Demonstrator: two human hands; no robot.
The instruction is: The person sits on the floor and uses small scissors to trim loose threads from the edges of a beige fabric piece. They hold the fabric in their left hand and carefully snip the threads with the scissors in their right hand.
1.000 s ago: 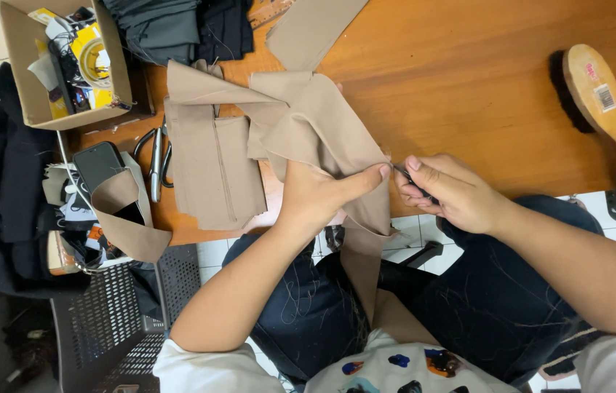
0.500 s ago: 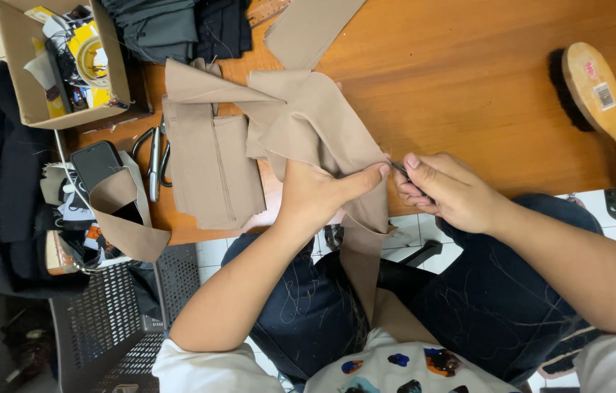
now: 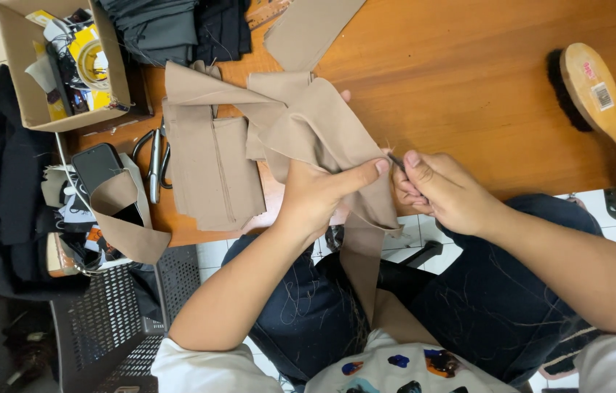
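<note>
A tan fabric piece (image 3: 322, 124) drapes from the wooden table (image 3: 468, 80) over its front edge onto my lap. My left hand (image 3: 319, 196) grips a folded edge of this fabric, thumb stretched to the right. My right hand (image 3: 442, 191) pinches a small dark metal tool (image 3: 396, 163) whose tip touches the fabric edge by my left thumb. More tan fabric (image 3: 209, 164) lies flat to the left of my hands.
Scissors (image 3: 155, 164) and a phone (image 3: 97, 166) lie at the table's left. A cardboard box (image 3: 24, 87) of odds and ends stands at the back left, dark cloth (image 3: 169, 25) beside it. A wooden brush (image 3: 602, 109) rests at the right. A tan strip (image 3: 129, 218) hangs off the left edge.
</note>
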